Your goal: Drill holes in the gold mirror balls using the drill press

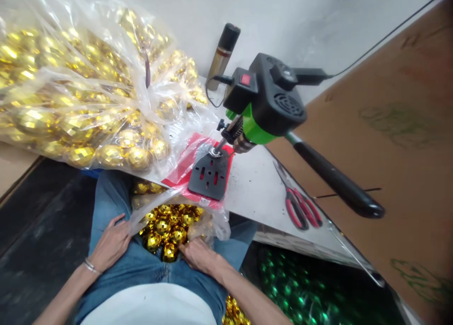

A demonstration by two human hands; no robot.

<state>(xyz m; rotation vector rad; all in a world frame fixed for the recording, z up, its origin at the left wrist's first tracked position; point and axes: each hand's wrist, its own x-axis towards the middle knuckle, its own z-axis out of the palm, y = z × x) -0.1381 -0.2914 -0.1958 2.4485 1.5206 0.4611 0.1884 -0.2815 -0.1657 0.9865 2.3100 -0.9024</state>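
An open clear plastic bag of shiny gold faceted balls [163,226] rests in my lap, between my legs. My left hand [111,242] is at the bag's left edge, its fingers curled against the plastic. On the right side, my right hand [198,255] has its fingers bent at the bag's edge, beside the nearest gold balls; what they hold, if anything, is hidden. Just beyond the bag, a small green and black drill press [267,103] stands on the table, its slotted black base plate [208,183] over red plastic.
Large tied bags of gold balls [81,127] fill the table's left side. Behind the drill stands a spray can [222,54]. Red-handled scissors [300,207] lie right on the table [251,183]. A cardboard box [382,127] stands at right, with green shiny items [300,287] below.
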